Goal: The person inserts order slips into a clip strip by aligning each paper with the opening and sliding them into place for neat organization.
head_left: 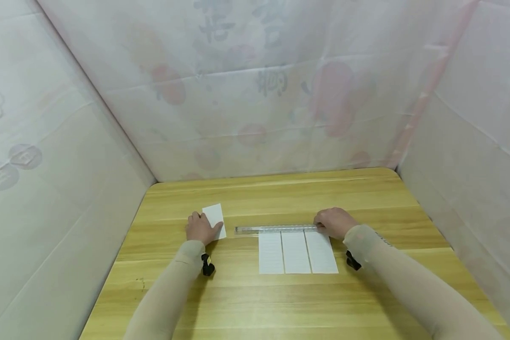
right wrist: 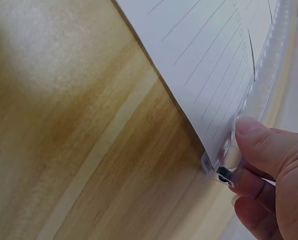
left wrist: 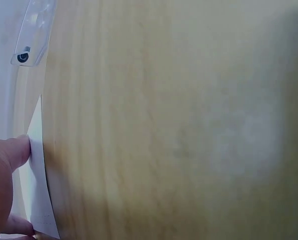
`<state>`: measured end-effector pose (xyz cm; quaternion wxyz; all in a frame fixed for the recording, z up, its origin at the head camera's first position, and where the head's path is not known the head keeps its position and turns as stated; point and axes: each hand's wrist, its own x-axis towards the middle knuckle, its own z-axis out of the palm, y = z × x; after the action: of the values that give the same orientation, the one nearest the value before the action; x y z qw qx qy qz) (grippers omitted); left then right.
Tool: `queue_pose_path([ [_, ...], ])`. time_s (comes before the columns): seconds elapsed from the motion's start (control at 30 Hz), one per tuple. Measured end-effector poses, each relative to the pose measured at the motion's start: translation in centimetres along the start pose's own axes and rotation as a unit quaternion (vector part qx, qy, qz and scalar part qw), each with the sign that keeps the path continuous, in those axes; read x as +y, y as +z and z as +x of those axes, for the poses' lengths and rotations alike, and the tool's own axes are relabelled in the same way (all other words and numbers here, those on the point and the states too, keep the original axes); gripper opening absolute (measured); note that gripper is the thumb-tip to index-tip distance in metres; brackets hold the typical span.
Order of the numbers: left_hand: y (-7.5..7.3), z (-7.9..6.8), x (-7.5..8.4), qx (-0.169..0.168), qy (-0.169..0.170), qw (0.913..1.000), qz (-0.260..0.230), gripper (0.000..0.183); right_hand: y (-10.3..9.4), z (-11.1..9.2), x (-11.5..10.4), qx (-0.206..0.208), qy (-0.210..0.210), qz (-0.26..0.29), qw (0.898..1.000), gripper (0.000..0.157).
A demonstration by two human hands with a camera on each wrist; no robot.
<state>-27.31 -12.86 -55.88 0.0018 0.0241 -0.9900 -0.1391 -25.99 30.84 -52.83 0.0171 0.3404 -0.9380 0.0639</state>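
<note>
A clear plastic binding strip (head_left: 276, 229) with ridged teeth lies crosswise on the table, along the top edges of three lined white paper sheets (head_left: 296, 252) set side by side. My right hand (head_left: 335, 223) pinches the strip's right end between thumb and finger, at the corner of the rightmost sheet (right wrist: 209, 75). To the left of the strip, my left hand (head_left: 201, 229) holds a separate white card (head_left: 214, 217) between thumb and fingers. That card (left wrist: 37, 175) looks tilted in the left wrist view, and part of it is hidden by the hand.
The wood-grain table (head_left: 246, 307) has rounded far corners. Pale printed cloth walls (head_left: 255, 151) enclose its back and both sides. A small dark mark (head_left: 141, 283) shows on the tabletop at the left.
</note>
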Motion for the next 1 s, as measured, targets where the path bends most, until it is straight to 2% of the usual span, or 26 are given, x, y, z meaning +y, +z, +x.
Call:
queue_pose_path([
  [0.33, -0.2, -1.0, -0.1, -0.015, 0.018, 0.9996, 0.013, 0.085, 0.1, 0.0, 0.0, 0.008, -0.003, -0.001, 1.0, 0.03],
  [0.53, -0.2, -1.7, -0.1, -0.026, 0.019, 0.9993, 0.02, 0.082, 0.3, -0.1, -0.2, 0.005, 0.007, 0.009, 1.0, 0.025],
  [0.73, -1.0, -2.7, 0.1, -0.051, 0.002, 0.9986, 0.013, 0.079, 0.5, -0.3, -0.2, 0.003, 0.02, 0.014, 1.0, 0.012],
  [1.0, -2.3, -4.6, 0.1, -0.052, -0.023, 0.9983, -0.009, 0.071, 0.1, -0.5, -0.6, 0.019, 0.018, 0.014, 1.0, 0.009],
])
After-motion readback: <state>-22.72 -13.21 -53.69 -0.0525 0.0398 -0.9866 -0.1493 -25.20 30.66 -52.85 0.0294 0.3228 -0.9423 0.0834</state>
